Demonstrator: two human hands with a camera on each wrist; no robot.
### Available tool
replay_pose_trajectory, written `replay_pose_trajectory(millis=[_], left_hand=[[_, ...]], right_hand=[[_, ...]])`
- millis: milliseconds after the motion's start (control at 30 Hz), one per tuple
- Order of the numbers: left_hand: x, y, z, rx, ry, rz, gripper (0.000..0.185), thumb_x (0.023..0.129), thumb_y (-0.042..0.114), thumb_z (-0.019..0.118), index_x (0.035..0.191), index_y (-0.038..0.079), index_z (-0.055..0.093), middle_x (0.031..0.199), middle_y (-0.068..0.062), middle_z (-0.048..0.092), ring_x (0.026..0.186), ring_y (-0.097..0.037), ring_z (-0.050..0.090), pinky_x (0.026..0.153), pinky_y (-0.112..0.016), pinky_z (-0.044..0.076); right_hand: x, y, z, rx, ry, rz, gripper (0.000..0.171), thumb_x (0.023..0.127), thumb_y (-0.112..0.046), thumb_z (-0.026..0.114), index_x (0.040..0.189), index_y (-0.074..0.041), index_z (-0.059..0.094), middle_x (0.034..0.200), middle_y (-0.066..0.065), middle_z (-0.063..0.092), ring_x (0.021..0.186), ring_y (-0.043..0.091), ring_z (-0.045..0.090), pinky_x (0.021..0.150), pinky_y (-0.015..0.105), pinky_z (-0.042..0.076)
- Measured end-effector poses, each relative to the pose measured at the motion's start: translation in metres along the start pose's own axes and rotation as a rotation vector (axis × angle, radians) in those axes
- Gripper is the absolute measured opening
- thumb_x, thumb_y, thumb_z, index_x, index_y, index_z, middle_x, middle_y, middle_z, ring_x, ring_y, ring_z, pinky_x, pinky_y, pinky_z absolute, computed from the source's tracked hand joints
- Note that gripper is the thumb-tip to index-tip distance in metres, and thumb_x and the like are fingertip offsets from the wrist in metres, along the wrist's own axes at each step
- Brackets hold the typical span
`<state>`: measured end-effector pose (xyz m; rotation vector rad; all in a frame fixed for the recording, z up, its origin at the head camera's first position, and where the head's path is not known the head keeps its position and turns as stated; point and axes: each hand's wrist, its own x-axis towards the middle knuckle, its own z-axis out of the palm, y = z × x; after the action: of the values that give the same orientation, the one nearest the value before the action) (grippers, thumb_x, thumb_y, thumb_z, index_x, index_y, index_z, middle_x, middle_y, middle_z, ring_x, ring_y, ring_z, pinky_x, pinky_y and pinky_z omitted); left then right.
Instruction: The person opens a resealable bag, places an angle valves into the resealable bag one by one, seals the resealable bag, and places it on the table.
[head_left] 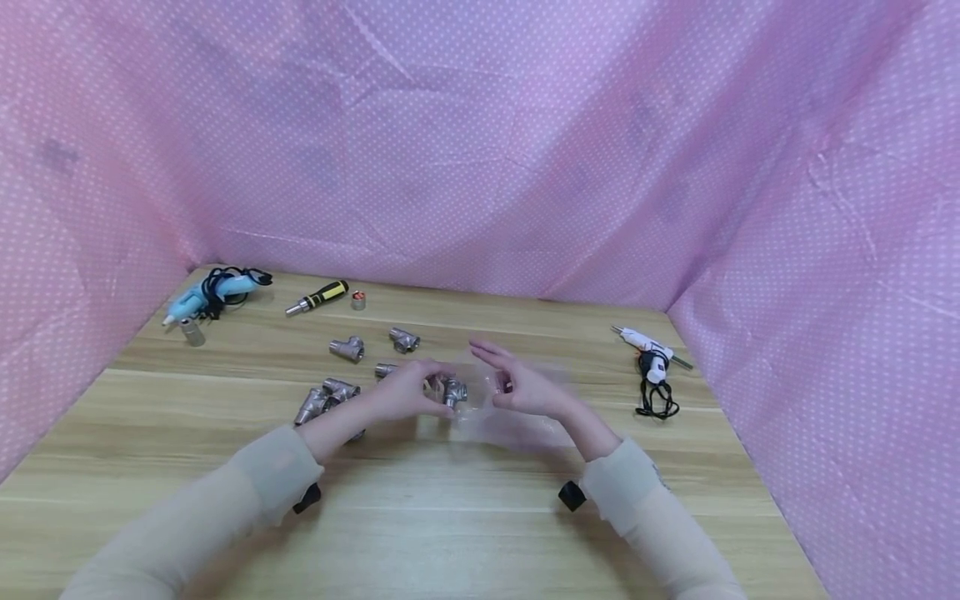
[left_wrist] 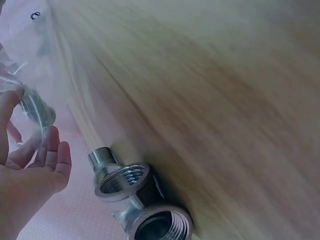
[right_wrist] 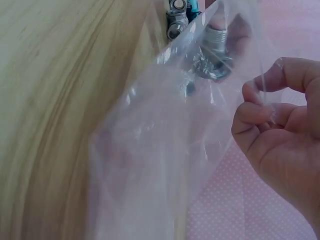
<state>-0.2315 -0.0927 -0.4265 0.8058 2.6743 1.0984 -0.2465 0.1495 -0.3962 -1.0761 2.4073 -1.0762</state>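
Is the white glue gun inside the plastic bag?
No, the white glue gun lies on the table by the right wall, well apart from the plastic bag between the hands.

Threaded metal tee fitting (left_wrist: 135,197) on the wooden table (left_wrist: 225,100) — fingers (left_wrist: 50,160) just beside it.

blur: clear plastic bag (head_left: 517,408) by the right hand (head_left: 525,390) smeared in head view | hidden: silver threaded pipe fitting (head_left: 452,392) half behind left hand (head_left: 408,392) fingers | cut off: second steel tee fitting (left_wrist: 145,210) at left wrist view's bottom edge
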Motion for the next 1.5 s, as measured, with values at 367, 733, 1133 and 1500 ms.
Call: replay_pose_trajectory(millis=[367, 733, 1133, 1500], left_hand=[[0.0, 0.0, -0.009, 0.035, 0.044, 0.065, 0.077, 0.069, 0.032, 0.082, 0.134, 0.003, 0.05, 0.118, -0.01, 0.06, 0.092, -0.017, 0.057, 0.077, -0.028, 0.052], [-0.016, -0.005, -0.028, -0.05, 0.006, 0.06, 0.065, 0.077, 0.032, 0.077, 0.135, 0.018, 0.051, 0.138, -0.009, 0.046, 0.113, -0.027, 0.052, 0.092, -0.05, 0.049], [-0.044, -0.015, -0.059, -0.003, 0.141, 0.083, 0.068, 0.073, 0.032, 0.08, 0.133, 0.015, 0.053, 0.138, -0.015, 0.047, 0.124, -0.036, 0.045, 0.099, -0.06, 0.039], [-0.076, -0.04, -0.065, 0.202, 0.074, 0.053, 0.076, 0.067, 0.027, 0.084, 0.134, 0.011, 0.051, 0.14, -0.017, 0.045, 0.129, -0.042, 0.033, 0.106, -0.069, 0.016]], right_hand=[[-0.003, 0.004, -0.002, 0.018, 0.17, -0.037, 0.073, 0.074, 0.012, 0.06, 0.142, -0.002, 0.039, 0.151, 0.01, 0.033, 0.056, 0.01, 0.04, 0.047, 0.016, 0.036], [0.009, 0.004, 0.005, 0.258, 0.111, 0.008, 0.075, 0.083, 0.006, 0.056, 0.149, -0.013, 0.027, 0.157, -0.005, 0.016, 0.068, 0.014, 0.051, 0.054, 0.044, 0.053], [0.009, -0.014, 0.003, 0.221, 0.205, -0.129, 0.065, 0.083, 0.017, 0.053, 0.143, 0.007, 0.03, 0.154, 0.018, 0.02, 0.065, 0.01, 0.041, 0.056, 0.016, 0.046], [0.006, -0.016, 0.001, 0.218, 0.23, -0.13, 0.065, 0.084, 0.015, 0.054, 0.143, 0.009, 0.027, 0.154, 0.02, 0.02, 0.065, 0.008, 0.043, 0.055, 0.026, 0.053]])
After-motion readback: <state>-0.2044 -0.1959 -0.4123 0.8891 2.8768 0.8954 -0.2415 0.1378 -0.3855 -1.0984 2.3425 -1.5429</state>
